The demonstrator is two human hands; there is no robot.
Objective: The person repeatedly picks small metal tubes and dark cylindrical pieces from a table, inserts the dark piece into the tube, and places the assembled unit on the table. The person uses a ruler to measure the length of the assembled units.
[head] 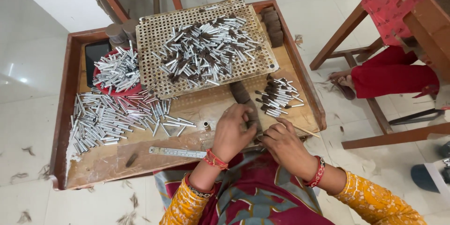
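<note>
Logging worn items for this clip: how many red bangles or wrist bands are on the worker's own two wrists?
2. One red band sits on the left hand's wrist, one red bangle on the right hand's wrist. Others may be hidden under the sleeves.

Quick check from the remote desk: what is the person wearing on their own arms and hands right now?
Both arms wear yellow-orange sleeves with a fine pale pattern, ending at the forearm. The left hand is bare, with red thread bands at the wrist and a dark beaded bangle lower down. The right hand is bare too, with a red beaded bracelet at the wrist. No gloves or rings are visible.
</note>
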